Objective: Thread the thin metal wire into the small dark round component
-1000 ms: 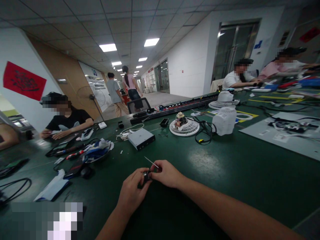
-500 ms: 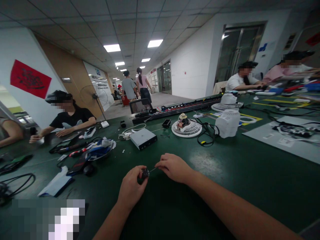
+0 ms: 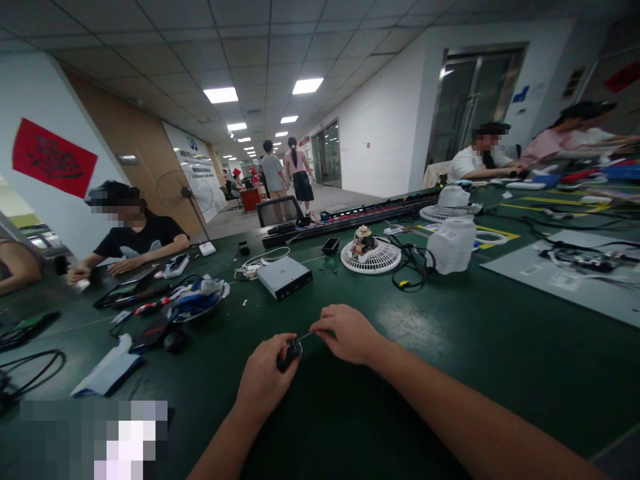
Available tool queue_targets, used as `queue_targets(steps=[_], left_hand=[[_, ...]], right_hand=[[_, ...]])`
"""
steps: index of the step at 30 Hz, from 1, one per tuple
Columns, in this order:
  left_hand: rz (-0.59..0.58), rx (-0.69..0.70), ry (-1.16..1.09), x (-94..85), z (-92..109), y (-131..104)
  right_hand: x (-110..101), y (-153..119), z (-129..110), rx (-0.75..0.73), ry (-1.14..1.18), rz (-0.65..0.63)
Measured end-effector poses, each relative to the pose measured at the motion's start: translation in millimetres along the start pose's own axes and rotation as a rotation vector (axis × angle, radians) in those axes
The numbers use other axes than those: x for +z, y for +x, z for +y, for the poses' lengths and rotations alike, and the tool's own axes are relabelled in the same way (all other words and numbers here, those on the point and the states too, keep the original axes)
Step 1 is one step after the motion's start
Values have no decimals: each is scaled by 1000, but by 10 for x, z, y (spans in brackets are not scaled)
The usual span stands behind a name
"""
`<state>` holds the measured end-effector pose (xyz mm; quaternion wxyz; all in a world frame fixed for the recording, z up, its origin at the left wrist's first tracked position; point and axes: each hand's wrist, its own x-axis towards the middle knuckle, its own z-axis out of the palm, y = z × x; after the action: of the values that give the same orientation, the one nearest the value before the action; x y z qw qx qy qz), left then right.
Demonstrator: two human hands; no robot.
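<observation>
Low over the green table point(image 3: 450, 373), my left hand point(image 3: 261, 375) is closed around a small dark object point(image 3: 290, 355) with a rounded, shiny end. A thin, light-coloured strip or rod point(image 3: 307, 335) runs from that object to my right hand point(image 3: 347, 335). The fingertips of my right hand pinch its far end; whether it is a shaft or a pulled-out strip is too small to tell. Beyond my hands lies a silver optical drive point(image 3: 284, 277) with a black front.
A white slotted round base with an exposed motor point(image 3: 370, 257) and a white plastic housing point(image 3: 453, 245) stand farther back. Leftward are a pile of tools and cloth point(image 3: 197, 300) and a pale blue packet point(image 3: 109, 368). Co-workers sit at both far sides; a grey board point(image 3: 565, 273) lies right.
My left hand has turned the dark object slightly, so more of its side shows. My right hand keeps its pinch. Two people in the background have walked, and the view has shifted a little.
</observation>
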<state>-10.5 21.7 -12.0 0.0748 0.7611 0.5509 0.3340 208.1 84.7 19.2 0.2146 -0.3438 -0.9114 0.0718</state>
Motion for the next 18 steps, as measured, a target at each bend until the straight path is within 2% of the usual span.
queue_targets(steps=[2, 7, 12, 18], left_hand=[[-4, -6, 24, 0, 1, 0], [-35, -18, 110, -5, 9, -6], [-30, 18, 75, -12, 28, 0], [-59, 8, 68, -27, 85, 9]], right_hand=[[-14, 2, -23, 21, -55, -3], [-52, -19, -61, -51, -51, -48], [-4, -19, -30, 36, -50, 1], [26, -20, -24, -23, -2, -35]])
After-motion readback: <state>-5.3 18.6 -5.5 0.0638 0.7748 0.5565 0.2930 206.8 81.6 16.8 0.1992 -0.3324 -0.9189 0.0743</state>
